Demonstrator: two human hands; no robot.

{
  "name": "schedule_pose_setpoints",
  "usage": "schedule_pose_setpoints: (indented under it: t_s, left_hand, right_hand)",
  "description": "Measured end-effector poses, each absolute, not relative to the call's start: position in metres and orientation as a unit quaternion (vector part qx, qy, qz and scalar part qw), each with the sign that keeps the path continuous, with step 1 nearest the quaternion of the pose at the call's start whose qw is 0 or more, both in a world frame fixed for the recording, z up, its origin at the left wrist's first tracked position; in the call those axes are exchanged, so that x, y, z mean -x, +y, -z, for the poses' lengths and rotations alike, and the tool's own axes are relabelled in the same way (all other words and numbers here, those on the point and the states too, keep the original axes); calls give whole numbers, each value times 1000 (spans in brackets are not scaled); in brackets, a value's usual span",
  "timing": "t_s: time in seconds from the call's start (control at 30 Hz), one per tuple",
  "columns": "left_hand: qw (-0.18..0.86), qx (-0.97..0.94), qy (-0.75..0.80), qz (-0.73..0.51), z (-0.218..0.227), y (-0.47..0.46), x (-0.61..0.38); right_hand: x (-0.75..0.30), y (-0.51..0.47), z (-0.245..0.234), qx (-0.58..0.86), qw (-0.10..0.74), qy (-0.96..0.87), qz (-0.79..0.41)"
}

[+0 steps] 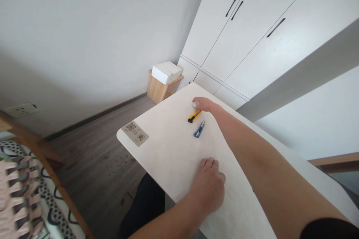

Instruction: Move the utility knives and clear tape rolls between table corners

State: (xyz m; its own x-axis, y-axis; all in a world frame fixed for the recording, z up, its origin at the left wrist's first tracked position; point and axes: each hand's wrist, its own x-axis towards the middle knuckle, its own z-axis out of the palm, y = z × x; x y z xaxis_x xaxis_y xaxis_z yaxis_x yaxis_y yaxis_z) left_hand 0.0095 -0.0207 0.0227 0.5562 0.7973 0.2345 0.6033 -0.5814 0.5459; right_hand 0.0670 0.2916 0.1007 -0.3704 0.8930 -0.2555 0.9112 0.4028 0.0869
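My right hand (203, 104) is stretched out to the far end of the white table (168, 145), its fingers curled round a small pale object (195, 103) that I cannot make out. Just below that hand lies a yellow utility knife (194, 116), and beside it a smaller blue utility knife (199, 129). My left hand (208, 186) rests palm down on the near part of the table, fingers lying flat and holding nothing.
A grey control panel with buttons (135, 133) sits at the table's left corner. A white box (166, 71) stands on a wooden stool (161, 89) by the wall. White cupboards (252, 26) are behind. A patterned fabric chair (25, 186) is at lower left.
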Motion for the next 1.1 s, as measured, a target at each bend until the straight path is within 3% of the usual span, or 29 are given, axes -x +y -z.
schedule_pose_setpoints:
  t_s: [0.53, 0.77, 0.9, 1.1]
  left_hand:
    - [192, -857, 409, -249, -19, -20, -11]
    - [180, -855, 411, -261, -16, -21, -12]
    - [178, -858, 413, -248, -22, -20, -9]
    - [172, -861, 417, -233, -26, -20, -8]
  right_hand:
    - [-56, 294, -97, -514, 204, 832, 31]
    - [-57, 280, -107, -532, 128, 837, 7]
    - [-85, 245, -128, -564, 90, 821, 8]
    - [-203, 118, -145, -629, 149, 761, 53]
